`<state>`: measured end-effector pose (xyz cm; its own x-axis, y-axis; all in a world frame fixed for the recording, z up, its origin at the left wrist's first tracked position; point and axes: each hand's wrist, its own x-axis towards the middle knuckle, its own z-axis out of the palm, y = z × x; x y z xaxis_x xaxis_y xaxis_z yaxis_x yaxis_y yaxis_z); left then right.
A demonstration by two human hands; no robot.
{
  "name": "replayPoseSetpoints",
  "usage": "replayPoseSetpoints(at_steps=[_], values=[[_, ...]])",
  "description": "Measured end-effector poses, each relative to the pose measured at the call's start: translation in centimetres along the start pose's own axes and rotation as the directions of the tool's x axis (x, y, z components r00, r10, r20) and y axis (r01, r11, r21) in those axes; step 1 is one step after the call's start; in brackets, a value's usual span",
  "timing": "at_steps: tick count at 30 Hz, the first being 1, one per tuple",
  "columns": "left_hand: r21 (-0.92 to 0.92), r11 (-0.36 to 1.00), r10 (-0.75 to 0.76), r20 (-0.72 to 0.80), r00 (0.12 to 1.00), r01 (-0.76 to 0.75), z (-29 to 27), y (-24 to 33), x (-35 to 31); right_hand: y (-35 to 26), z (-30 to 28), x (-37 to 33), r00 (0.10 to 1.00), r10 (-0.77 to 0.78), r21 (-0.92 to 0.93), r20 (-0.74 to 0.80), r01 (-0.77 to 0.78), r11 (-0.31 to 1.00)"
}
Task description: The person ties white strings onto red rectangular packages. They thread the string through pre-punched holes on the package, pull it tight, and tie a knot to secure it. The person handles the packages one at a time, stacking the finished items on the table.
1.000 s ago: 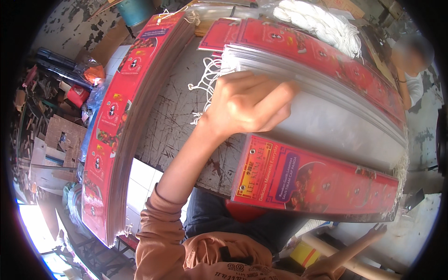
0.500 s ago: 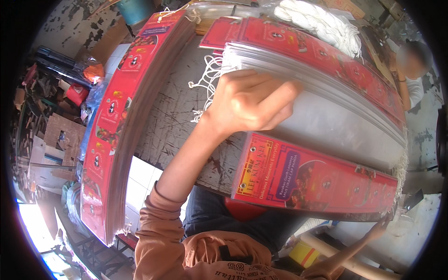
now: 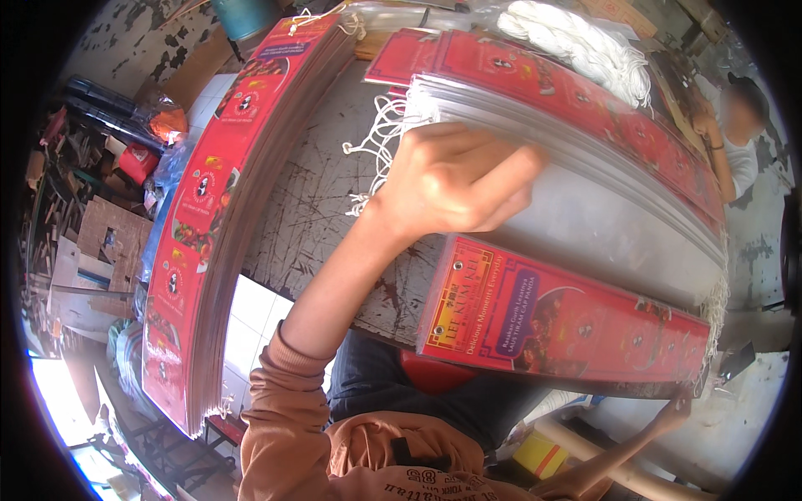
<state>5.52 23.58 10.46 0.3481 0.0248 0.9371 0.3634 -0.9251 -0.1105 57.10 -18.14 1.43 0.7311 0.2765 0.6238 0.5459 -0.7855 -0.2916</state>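
My left hand (image 3: 459, 179) is closed, fingers curled, resting over the near left end of a stack of long plastic-covered strips (image 3: 618, 217) whose pale side faces up. Its fingertips are hidden, so what they hold does not show. In front lies a long red printed strip (image 3: 576, 321) with two eyelets at its left end. My right hand (image 3: 678, 409) is low at the right, beside that strip's far right corner, where white strings (image 3: 714, 317) hang. Its fingers look pinched together, small in the picture. White string loops (image 3: 376, 146) stick out left of the stack.
Another tall stack of red strips (image 3: 196, 217) stands at the table's left edge. More red strips (image 3: 576, 92) and a bundle of white cord (image 3: 576, 50) lie at the back. A person (image 3: 731, 142) sits at the far right. The tabletop (image 3: 301, 200) is scratched.
My right hand has drawn slightly down and left from the corner of the red strip. My left hand stays closed over the stack in nearly the same place.
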Motion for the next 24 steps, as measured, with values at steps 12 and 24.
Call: replayPoseSetpoints(at_steps=[12, 24], values=[[-0.002, 1.000, -0.023, -0.007, 1.000, 0.023, -0.1, 0.2, 0.3, 2.6, 0.2, 0.4, 0.953, 0.265, 0.160, 0.146, -0.287, 0.944], [0.001, 0.999, -0.037, 0.032, 0.999, 0.037, -0.1, 0.9, 0.5, -14.9, -9.4, -2.2, 0.939, 0.012, 0.628, -0.345, 0.221, 0.746]])
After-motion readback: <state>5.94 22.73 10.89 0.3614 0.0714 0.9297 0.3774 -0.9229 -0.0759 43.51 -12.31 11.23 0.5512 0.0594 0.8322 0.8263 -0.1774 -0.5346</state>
